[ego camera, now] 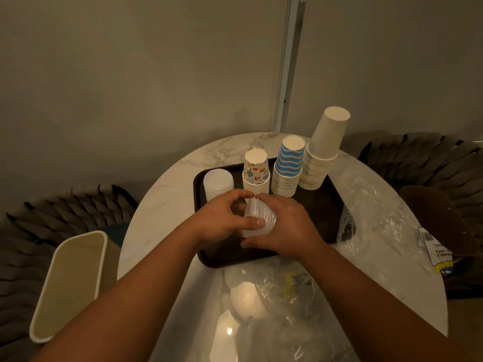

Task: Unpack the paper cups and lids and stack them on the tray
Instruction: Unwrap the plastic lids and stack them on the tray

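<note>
Over the front of the dark tray (322,205), both my hands hold a stack of clear plastic lids (258,216) lying on its side. My left hand (224,218) grips it from the left with the thumb across the front. My right hand (285,226) wraps it from the right. Another stack of clear lids (218,184) stands at the tray's back left. Three upside-down cup stacks stand along the tray's back: patterned cups (256,173), blue striped cups (287,168) and tall plain white cups (324,150).
The tray sits on a round marble table (167,205). Crumpled clear plastic wrappers lie to the right (376,212) and in front (285,288). A beige bin (70,283) stands left of the table. Woven chairs (431,158) flank it.
</note>
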